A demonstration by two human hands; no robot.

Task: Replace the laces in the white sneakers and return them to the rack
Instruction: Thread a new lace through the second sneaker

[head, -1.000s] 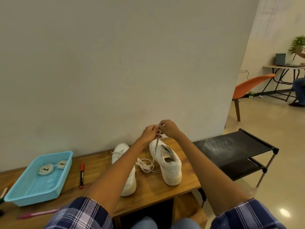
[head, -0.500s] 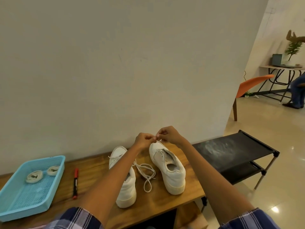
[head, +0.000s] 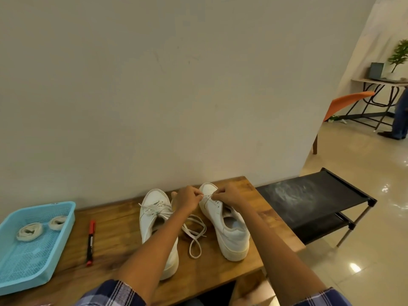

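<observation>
Blue tray [head: 66, 219] at the bench's [head: 123, 219] left end, holding 2 coiled white laces [head: 29, 231] side by side near its far wall. Red marker [head: 90, 241] just right of the tray, lying lengthwise. Right of the marker, 2 white sneakers, toes toward the wall: left sneaker [head: 154, 208] already laced, partly hidden under the forearm; right sneaker [head: 229, 230] at the bench's right part, apart from its mate. Loose lace [head: 194, 235] looped on the wood between the 2 sneakers, running up to the right sneaker's toe. Left hand [head: 187, 199] and right hand [head: 227, 196] close together over that toe, fingers [head: 215, 196] of both curled, pinching the lace at the front eyelets. Black rack [head: 318, 195] just right of the bench, lower, 2 tiers, nothing on the top one. Beyond the rack, an orange chair [head: 346, 101] and a plant [head: 399, 54] on a far table.
</observation>
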